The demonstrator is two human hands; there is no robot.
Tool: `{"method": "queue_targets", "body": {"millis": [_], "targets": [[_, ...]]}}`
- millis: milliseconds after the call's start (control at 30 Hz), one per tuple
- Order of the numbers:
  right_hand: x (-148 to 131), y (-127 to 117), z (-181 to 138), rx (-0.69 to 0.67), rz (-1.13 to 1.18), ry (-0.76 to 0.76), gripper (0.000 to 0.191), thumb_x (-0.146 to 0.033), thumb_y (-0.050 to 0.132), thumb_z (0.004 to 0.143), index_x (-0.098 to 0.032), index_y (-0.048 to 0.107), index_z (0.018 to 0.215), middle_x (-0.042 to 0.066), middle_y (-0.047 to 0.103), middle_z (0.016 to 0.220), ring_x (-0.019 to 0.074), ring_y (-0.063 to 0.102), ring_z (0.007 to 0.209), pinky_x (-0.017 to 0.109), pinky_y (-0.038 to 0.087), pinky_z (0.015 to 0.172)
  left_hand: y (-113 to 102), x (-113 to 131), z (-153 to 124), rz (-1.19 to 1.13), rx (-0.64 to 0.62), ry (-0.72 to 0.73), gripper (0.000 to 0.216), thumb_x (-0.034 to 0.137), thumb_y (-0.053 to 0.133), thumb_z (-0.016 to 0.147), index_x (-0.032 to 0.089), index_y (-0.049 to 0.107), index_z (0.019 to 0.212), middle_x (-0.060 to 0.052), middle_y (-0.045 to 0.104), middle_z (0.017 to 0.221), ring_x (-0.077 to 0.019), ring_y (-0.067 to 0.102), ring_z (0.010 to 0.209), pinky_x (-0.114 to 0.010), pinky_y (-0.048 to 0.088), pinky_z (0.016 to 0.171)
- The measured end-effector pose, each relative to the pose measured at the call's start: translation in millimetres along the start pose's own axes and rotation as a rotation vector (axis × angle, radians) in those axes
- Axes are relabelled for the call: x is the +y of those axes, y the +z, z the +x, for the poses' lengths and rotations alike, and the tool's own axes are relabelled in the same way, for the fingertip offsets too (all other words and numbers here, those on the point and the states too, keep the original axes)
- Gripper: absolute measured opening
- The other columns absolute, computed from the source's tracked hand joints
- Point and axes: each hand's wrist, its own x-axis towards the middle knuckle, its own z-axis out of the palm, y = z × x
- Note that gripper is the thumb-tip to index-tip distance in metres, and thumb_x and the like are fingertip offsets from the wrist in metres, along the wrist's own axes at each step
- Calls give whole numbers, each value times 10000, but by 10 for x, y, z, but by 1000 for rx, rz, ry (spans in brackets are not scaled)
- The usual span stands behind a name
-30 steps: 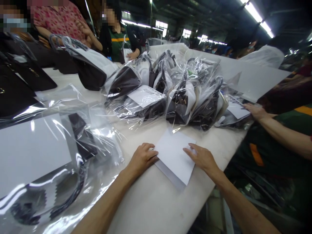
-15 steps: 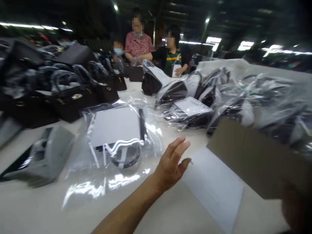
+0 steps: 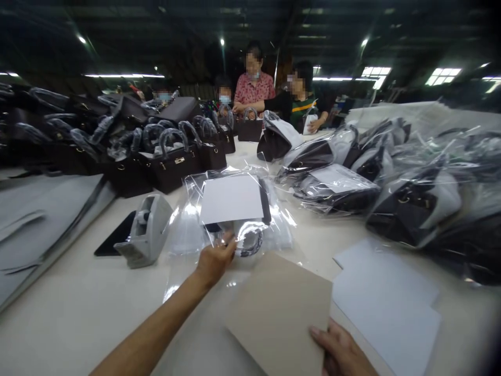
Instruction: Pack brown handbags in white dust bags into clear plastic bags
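Observation:
My left hand (image 3: 214,259) reaches forward and is closed on the near edge of a clear plastic bag (image 3: 188,222) that holds a white sheet (image 3: 230,199) and a dark coiled strap (image 3: 250,241). My right hand (image 3: 340,351), low at the frame's bottom, grips the near corner of a brown cardboard sheet (image 3: 279,313) that lies flat in front of me, partly over the bag's near end. A stack of white paper sheets (image 3: 387,303) lies just right of the cardboard.
A grey tape dispenser (image 3: 146,230) stands left of the bag. Rows of dark handbags (image 3: 164,162) fill the back left. Several bagged handbags (image 3: 410,198) pile at the right. Grey sheets (image 3: 35,219) lie far left. Three people stand at the table's far end.
The view swung left. My right hand brought the cardboard down from mid-air at the right to the table before me. My left hand went from open over the paper to gripping the plastic bag.

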Motion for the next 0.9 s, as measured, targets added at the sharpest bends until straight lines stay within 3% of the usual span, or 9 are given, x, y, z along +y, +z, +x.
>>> {"method": "queue_targets", "body": {"millis": [100,233,333,433,533,900], "targets": [[-42,392,-18,-71,60,-15,372,-398,689,653,-153,567,903,44,639,758,98,534,484,151,373,324,-277,-41,319,-1,-62,20,153,193,466,817,205,585,912,-51,645,956,-196,631,758,-264,465,578],[-260,700,-77,-207,116,8,301,-327,638,709,-125,554,916,21,609,713,88,539,514,141,412,345,-656,-164,630,-4,-117,47,201,349,455,846,205,574,919,-39,636,916,-203,605,751,-279,404,606],[-444,785,-44,-91,208,-22,208,-259,640,705,-120,558,838,-2,589,691,67,516,507,141,443,365,-805,-223,791,0,-169,72,250,403,431,852,199,577,853,-21,628,814,-179,583,693,-264,358,591],[-593,827,66,65,303,-63,168,-193,659,671,-126,544,773,-12,584,701,69,527,535,151,481,386,-842,-224,868,18,-192,95,273,419,420,855,194,572,828,-15,625,776,-169,576,684,-258,337,604],[-691,898,242,123,365,-92,124,-130,627,682,-142,506,702,-25,562,653,76,540,545,191,538,462,-834,-195,888,37,-208,120,281,432,421,853,196,571,819,-17,634,772,-187,586,715,-265,329,619],[-641,1266,1076,177,289,-129,143,-82,505,739,-168,444,642,-33,525,532,86,559,514,245,579,589,-851,-223,998,27,-191,163,285,451,413,867,215,568,838,-7,644,837,-183,591,762,-277,329,654]]}}
